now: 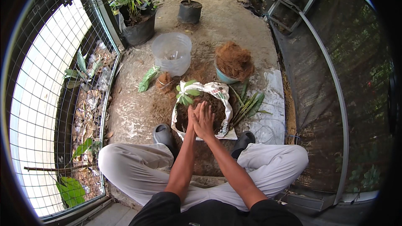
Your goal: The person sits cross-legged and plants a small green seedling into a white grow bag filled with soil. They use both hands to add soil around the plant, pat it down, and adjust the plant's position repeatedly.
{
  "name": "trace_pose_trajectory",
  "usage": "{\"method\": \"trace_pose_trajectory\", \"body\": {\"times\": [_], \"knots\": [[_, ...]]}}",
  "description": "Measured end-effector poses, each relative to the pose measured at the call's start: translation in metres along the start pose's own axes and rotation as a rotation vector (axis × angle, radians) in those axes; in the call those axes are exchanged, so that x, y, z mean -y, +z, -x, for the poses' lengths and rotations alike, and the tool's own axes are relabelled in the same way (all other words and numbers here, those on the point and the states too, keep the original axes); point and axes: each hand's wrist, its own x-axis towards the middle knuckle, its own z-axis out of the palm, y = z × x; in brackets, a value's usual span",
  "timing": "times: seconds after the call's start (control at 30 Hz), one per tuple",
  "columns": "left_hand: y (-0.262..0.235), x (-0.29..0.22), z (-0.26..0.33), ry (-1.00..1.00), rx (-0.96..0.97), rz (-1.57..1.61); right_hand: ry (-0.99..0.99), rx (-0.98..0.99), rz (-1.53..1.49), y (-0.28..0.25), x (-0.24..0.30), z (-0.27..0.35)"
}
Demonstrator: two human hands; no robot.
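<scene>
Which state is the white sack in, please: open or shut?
The white sack is open: it spreads in a rough ring, and dark, fibrous material shows inside it.

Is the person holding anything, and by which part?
Cannot be told: the left hand and right hand overlap over the open white sack, hiding any hold.

**Semi-outdoor spot, plain daylight**

So the floor is rough concrete, pale in places and stained brown in others. Wire mesh panel on the left, with dry leaves scattered behind it. Right side's dark netting on a grey metal frame, greenery showing through.
</scene>
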Motion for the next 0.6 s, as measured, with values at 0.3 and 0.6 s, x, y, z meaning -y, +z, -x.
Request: {"method": "trace_pose_trajectory", "body": {"times": [0.3, 0.6], "knots": [[0.001, 0.016, -0.006, -0.142, 0.125, -0.085, 0.312, -0.259, -0.739, -0.036, -0.026, -0.022], [0.033, 0.028, 0.015, 0.002, 0.351, -0.213, 0.622, -0.136, -1.495, -0.018, -0.074, -0.032]]}}
